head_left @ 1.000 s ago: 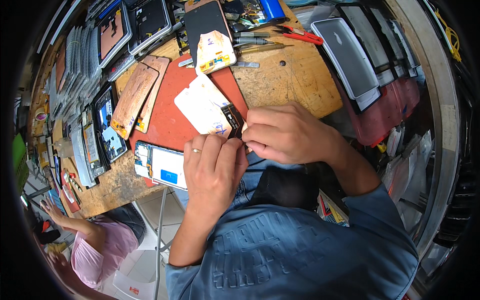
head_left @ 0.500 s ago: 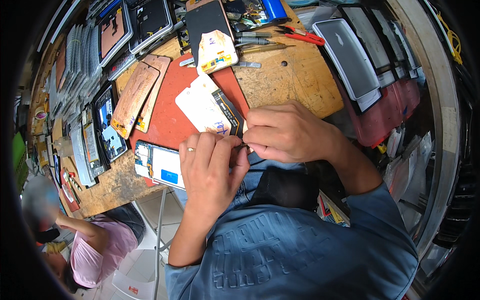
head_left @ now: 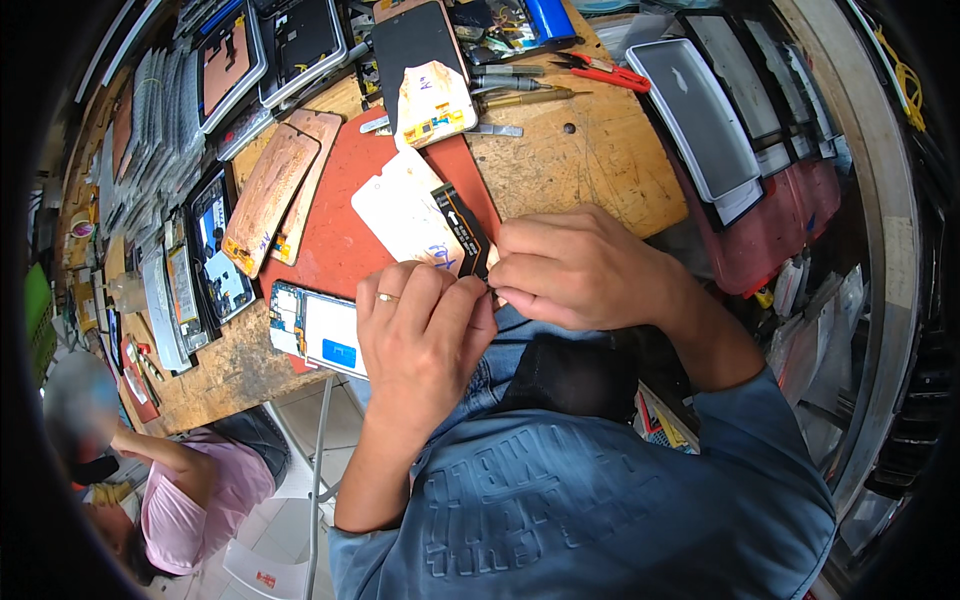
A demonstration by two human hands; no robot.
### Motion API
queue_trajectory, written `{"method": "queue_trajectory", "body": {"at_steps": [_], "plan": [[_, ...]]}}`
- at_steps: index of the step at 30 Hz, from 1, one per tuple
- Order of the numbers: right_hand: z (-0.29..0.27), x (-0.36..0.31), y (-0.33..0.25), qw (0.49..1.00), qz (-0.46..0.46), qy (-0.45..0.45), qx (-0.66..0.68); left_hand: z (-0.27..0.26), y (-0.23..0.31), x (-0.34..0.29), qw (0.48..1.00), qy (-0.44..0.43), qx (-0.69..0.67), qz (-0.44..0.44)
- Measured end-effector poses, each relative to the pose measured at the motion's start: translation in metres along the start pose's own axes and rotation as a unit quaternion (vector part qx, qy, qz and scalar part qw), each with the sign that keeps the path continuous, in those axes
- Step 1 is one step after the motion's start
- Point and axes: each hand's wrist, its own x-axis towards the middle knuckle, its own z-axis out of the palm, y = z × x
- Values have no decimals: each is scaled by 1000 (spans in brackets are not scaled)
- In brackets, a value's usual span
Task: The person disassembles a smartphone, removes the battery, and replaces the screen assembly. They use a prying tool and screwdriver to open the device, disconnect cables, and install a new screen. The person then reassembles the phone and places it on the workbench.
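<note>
My left hand [head_left: 415, 325], a ring on one finger, and my right hand [head_left: 570, 265] meet at the lower end of a white phone screen panel [head_left: 395, 205]. Both are closed, fingertips pinched close together. A black flex cable [head_left: 462, 235] with orange lines runs down the panel's right side to my fingertips. What the fingers grip at that end is mostly hidden; my right fingers lie against the panel's lower corner. Partly under my left hand is an opened phone [head_left: 318, 328] with a bare circuit board and a blue patch. A red mat [head_left: 325, 230] lies beneath.
Two coppery screen panels [head_left: 270, 200] lie left of the mat, and a dark panel [head_left: 415, 60] lies beyond it. Red-handled cutters [head_left: 610, 72] and screwdrivers [head_left: 525, 97] are on the wooden bench [head_left: 560, 150]. A white tray [head_left: 695, 115] stands right. Another person [head_left: 200, 500] sits at lower left.
The flex cable and panel have shifted slightly to the right at the fingertips. My left hand has moved a little, with its fingers still pinched; the rest looks the same.
</note>
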Motion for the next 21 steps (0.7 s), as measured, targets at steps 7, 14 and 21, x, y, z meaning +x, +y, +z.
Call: {"method": "queue_trajectory", "body": {"at_steps": [7, 14, 21], "plan": [[-2, 11, 1, 999, -36, -15, -4, 0, -3, -2, 1000, 2, -28, -3], [-4, 13, -2, 1000, -15, -19, -1, 4, -1, -6, 999, 9, -29, -14], [-5, 12, -12, 999, 3, -14, -45, 13, 1, -10, 999, 24, 32, 9]]}}
